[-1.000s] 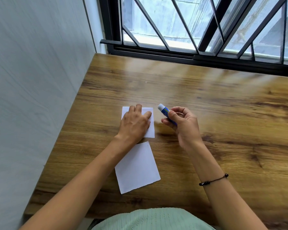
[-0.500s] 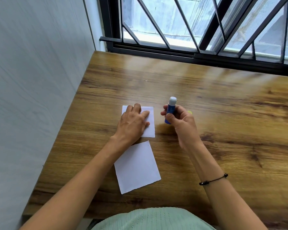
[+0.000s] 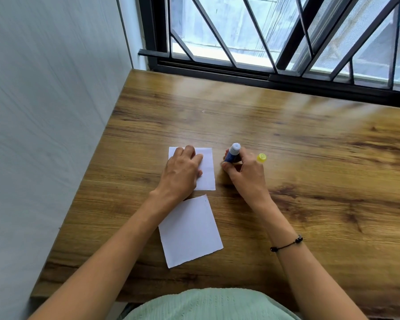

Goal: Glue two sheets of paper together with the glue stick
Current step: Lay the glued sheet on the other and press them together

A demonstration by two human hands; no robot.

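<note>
Nearest me, low in the frame's middle, the loose sheet (image 3: pixel 191 232) lies flat on the desk (image 3: pixel 310 181); it looks thin and floppy, so I would lift it by an edge. Just above it, my left hand (image 3: pixel 183 173) lies flat with fingers spread on the second sheet (image 3: pixel 207 172), pinning it. Right of centre, my right hand (image 3: pixel 245 174) is clamped on the glue stick (image 3: pixel 232 153), light and rigid, gripped around its barrel. The yellow cap (image 3: pixel 261 157) sits just beyond.
</note>
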